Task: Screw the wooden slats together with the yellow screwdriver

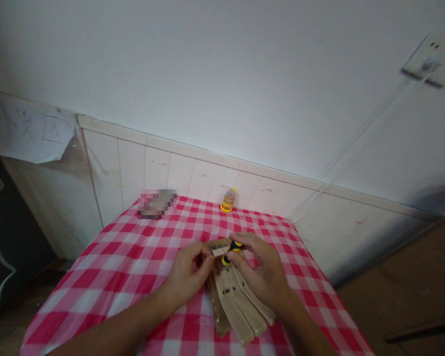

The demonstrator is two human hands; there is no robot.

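Observation:
Several light wooden slats (241, 309) lie stacked on a red-and-white checked tablecloth (133, 267), with holes in their faces. My right hand (261, 274) is closed round a small black-and-yellow screwdriver (230, 251), its tip pointing down at the upper end of the slats. My left hand (187, 277) is curled at the slats' upper left edge, fingers pinched against the wood beside the screwdriver tip.
A yellow-based clear container (229, 200) stands at the table's far edge by the white panelled wall (170, 173). A blurred grey object (156, 203) lies at the back left. A wall socket (430, 62) with a cable is upper right. Wooden floor (411, 296) lies right of the table.

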